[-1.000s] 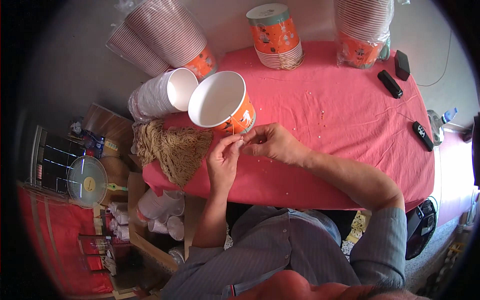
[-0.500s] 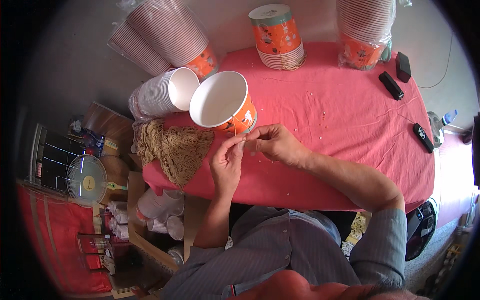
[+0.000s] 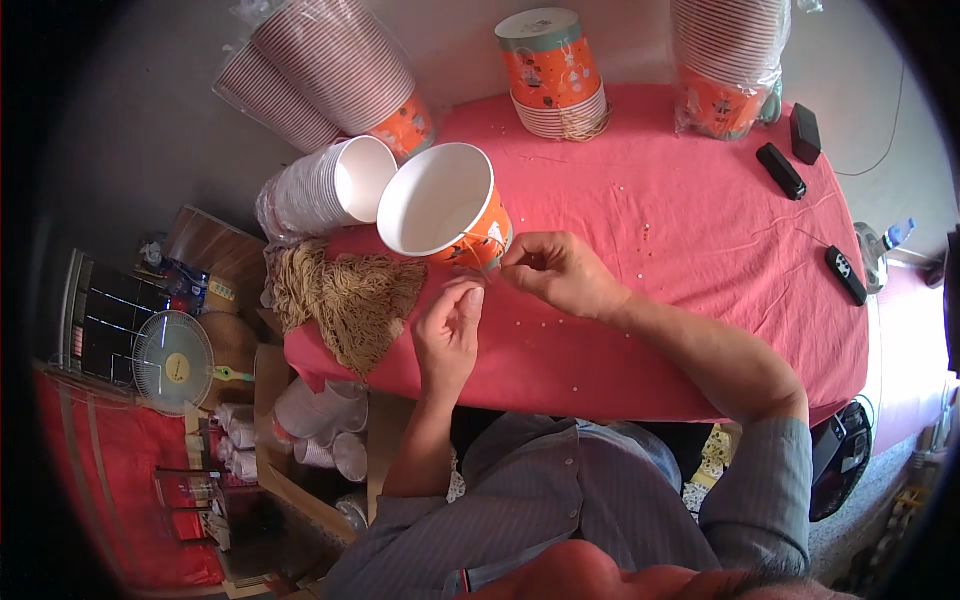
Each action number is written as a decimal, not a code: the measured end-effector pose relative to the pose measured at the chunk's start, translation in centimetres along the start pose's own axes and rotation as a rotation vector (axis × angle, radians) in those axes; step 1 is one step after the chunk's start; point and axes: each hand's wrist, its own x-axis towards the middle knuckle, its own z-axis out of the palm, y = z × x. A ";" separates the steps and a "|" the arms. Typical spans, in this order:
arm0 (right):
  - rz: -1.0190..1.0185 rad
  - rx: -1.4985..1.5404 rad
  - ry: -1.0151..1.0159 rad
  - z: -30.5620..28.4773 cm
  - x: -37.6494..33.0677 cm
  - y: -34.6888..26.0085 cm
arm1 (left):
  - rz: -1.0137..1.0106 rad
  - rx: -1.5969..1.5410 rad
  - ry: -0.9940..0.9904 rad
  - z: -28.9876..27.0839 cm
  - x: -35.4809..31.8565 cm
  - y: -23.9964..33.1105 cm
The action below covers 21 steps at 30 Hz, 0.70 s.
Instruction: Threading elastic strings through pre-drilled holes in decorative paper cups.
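cup (image 3: 445,210) barely moved since a sec ago | left hand (image 3: 448,330) and right hand (image 3: 560,272) fingers still pinching its string handle | threading's ongoing, I reckon

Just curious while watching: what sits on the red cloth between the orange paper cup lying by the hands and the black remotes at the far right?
In the head view, between the orange cup and the black remotes there is only bare red cloth, dotted with tiny pale specks.
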 end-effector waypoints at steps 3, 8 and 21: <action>-0.052 -0.205 -0.017 -0.5 0.1 -1.9 | 0.300 0.348 0.102 -0.6 1.5 1.9; -0.105 -0.387 -0.011 -1.2 0.0 -3.7 | 0.705 0.825 -0.175 -1.1 6.7 7.5; -0.099 -0.431 -0.076 -1.4 0.0 -2.8 | 0.729 0.911 -0.673 -1.3 12.6 8.2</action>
